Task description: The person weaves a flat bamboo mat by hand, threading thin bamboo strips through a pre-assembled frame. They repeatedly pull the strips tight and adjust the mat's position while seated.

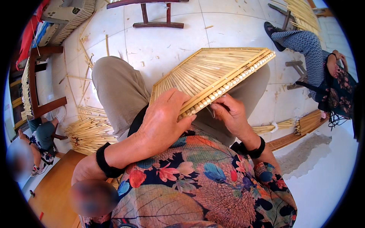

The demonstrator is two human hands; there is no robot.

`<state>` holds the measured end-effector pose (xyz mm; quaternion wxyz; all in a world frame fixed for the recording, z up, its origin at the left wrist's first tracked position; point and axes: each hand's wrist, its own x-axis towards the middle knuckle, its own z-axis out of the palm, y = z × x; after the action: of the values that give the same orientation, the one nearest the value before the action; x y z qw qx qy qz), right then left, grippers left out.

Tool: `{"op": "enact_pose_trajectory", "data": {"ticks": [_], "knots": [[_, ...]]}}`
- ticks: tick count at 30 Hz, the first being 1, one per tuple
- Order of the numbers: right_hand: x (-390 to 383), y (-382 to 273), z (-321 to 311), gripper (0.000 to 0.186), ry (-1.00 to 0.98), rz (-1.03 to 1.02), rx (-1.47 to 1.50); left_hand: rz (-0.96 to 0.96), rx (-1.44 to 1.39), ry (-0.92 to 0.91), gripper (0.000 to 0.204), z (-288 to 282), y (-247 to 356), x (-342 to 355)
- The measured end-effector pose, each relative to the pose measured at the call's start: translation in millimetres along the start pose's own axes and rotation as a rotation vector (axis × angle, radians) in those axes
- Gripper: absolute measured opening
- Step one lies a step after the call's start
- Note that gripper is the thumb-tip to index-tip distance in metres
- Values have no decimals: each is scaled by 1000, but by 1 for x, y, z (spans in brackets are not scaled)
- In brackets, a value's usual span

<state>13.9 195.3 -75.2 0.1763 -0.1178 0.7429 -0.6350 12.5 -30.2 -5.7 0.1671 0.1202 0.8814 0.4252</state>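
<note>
Tilted across my lap lies a stiff panel of pale yellow reed stalks (213, 68), set side by side, with thicker stalks along its rim. A row of round cut stalk ends runs along the edge nearest me. My left hand (163, 117) is closed over the panel's near left corner, the thumb below the edge and the fingers on top. Beside the middle of that cut edge, my right hand (232, 116) pinches with thumb and forefinger. A thin strand shows by these fingertips, but what they hold is too small to make out.
Loose reed stalks (91, 133) are heaped on the floor at left; tied bundles (304, 123) lie at right. A wooden stool (157, 24) stands ahead on the tiles. One seated person (319, 64) is at right, another (43, 138) at far left.
</note>
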Motion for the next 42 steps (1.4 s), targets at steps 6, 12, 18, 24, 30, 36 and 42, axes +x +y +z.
{"op": "enact_pose_trajectory", "data": {"ticks": [6,12,18,24,30,36,42], "knots": [[-1,2,-1,7,6,169,147,13,42,7,29,2,1,8],[-4,14,5,8,84,185,304,55,76,16,30,9,-3,11],[1,23,0,7,17,147,166,22,126,10,34,16,-7,13],[13,20,1,15,99,-169,-217,42,225,33,40,20,-7,13],[15,21,0,14,47,-147,-243,50,234,26,40,20,-17,13],[12,22,0,11,-41,187,39,95,317,10,46,21,-20,14],[13,17,-1,13,-55,317,184,84,359,-46,48,19,-17,15]]}}
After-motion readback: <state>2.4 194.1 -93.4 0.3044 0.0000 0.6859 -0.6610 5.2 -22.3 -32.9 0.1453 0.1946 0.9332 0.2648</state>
